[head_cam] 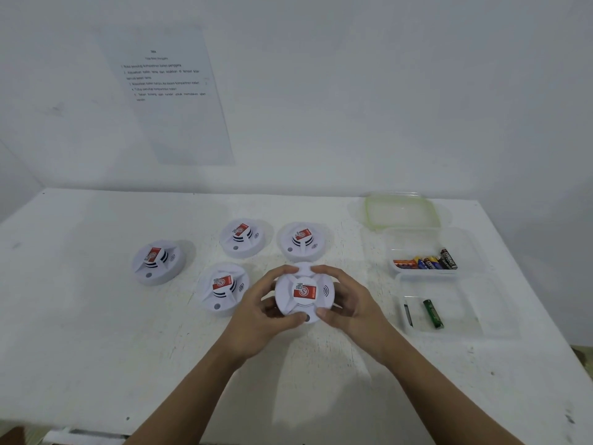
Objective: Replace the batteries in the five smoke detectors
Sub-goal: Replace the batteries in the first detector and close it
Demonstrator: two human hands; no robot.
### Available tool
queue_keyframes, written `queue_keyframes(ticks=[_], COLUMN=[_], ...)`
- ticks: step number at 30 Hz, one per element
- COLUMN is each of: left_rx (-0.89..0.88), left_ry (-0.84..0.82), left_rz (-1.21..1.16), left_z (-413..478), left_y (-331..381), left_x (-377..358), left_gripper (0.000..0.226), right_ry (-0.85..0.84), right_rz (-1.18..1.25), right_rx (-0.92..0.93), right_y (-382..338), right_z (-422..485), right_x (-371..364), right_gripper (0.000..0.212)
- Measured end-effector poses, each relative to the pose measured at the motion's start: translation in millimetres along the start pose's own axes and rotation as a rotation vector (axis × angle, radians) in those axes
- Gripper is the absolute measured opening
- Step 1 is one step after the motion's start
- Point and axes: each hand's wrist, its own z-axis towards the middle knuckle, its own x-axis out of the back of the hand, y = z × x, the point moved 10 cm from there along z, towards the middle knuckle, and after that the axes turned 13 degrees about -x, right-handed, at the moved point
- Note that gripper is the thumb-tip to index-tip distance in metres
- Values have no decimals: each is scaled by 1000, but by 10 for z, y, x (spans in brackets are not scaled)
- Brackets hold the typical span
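A printed sheet [167, 91] of numbered steps hangs on the wall at the left, probably so it can be read from the work. Below it, four smoke detectors sit face up on the white bench [96, 332], their red labels showing. They are the far-left detector [158, 262], the front-left detector [223, 288], the back-middle detector [243, 238] and the back-right detector [304, 240]. They lie in a loose cluster within easy reach, apart from one another, and none shows an open battery compartment from this side.

The fifth, the held detector [305, 293], is nearest the person, just beside the front-left one and also label-up. The left hand [260, 313] grasps its left rim, fingers curled over the far edge and thumb on the near edge. The right hand [346, 303] mirrors this on the right rim. This opposed two-handed hold would suit twisting the body off its base or turning it over to reach the battery bay. I cannot tell whether it rests on the bench or is raised a little.

To the right lie a green-rimmed lid [401, 210] at the back and an upper tub [398, 252] of mixed batteries [425, 263]. Nearer is a lower tub [465, 326] with one green battery [433, 314] and a dark sliver at its left wall (too small to identify). The two tubs likely separate fresh cells from spent ones.
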Motion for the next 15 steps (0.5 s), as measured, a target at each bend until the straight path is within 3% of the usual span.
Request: queue_keyframes(ticks=[15], left_rx=[-19], left_ry=[0], left_rz=[26], left_z=[71], left_y=[-32], left_x=[23], left_gripper=[66], right_ry=[25], right_rz=[-19], right_rx=[21], right_y=[3], right_z=[36], right_x=[0], right_gripper=[58])
